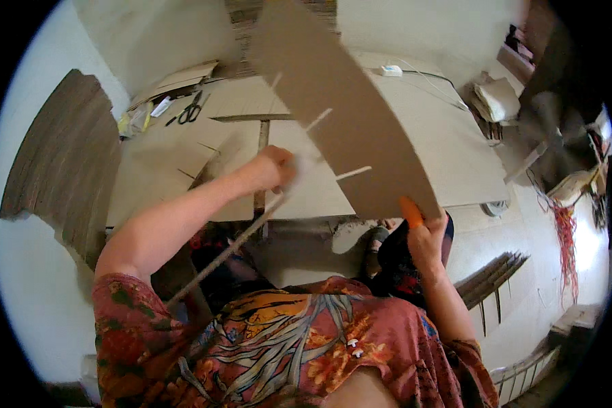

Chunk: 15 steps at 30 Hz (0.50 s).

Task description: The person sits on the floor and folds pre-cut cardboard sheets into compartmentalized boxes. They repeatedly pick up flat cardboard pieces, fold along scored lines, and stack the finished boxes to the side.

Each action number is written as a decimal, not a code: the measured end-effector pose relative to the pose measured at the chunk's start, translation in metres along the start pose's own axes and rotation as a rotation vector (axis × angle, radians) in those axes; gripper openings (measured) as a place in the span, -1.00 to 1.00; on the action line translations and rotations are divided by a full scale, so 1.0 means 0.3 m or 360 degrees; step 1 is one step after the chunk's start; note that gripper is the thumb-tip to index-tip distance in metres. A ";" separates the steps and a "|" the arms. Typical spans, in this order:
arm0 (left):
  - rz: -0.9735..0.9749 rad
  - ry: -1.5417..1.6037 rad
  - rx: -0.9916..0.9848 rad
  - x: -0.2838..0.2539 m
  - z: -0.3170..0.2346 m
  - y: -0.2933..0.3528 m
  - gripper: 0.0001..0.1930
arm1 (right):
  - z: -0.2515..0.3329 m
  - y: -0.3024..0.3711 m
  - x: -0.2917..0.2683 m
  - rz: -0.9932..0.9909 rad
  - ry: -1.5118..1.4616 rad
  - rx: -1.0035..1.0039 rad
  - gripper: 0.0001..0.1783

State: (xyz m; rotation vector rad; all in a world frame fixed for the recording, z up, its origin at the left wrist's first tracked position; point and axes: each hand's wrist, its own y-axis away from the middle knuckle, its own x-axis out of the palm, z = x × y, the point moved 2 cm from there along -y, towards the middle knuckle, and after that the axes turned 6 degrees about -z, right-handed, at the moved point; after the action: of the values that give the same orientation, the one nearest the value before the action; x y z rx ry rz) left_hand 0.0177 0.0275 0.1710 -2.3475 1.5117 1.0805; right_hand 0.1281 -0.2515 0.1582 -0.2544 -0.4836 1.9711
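My right hand [425, 238] grips the lower end of a long brown cardboard panel [360, 129], with something orange over its thumb. The panel is raised and tilted, reaching up and away to the far edge of the view, and short slots are cut into its left side. My left hand [277, 168] is closed and a little blurred over the table, left of the panel. From it a narrow cardboard strip [228, 250], perhaps a sheet seen edge-on, slants down toward my left side. Its held end is partly hidden by the fingers.
Cardboard sheets cover the table [449, 163]. Black scissors [190, 109] lie at its far left, and a white plug box [390, 70] with a cable at the back. Cardboard stacks stand at the left [64, 149] and by my right leg [493, 282]. Red strings [566, 238] hang at right.
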 end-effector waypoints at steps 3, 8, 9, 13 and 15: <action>0.0042 0.0227 0.0050 0.122 -0.070 0.029 -0.57 | -0.022 -0.027 -0.030 0.0077 0.0220 -0.0047 -0.84; 0.0091 0.0361 0.0052 0.160 -0.099 0.014 -0.68 | 0.000 -0.080 -0.097 0.0040 0.0195 0.0124 -0.85; 0.0102 0.0363 0.0090 0.159 -0.124 0.008 -0.70 | 0.001 -0.087 -0.099 0.0037 0.0301 0.0077 -0.85; 0.0184 0.0651 0.0156 0.242 -0.157 0.041 -0.79 | -0.016 -0.069 -0.097 0.0232 0.0591 -0.0071 -0.88; 0.0218 0.0613 0.0229 0.254 -0.152 0.036 -0.81 | -0.032 -0.088 -0.096 0.0395 0.0659 -0.0063 -0.89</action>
State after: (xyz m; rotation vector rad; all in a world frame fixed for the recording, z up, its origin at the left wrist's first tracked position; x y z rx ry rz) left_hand 0.0487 -0.0553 0.1584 -2.4795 1.8290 0.5352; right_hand 0.1659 -0.2653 0.1602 -0.7605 -0.2283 2.0745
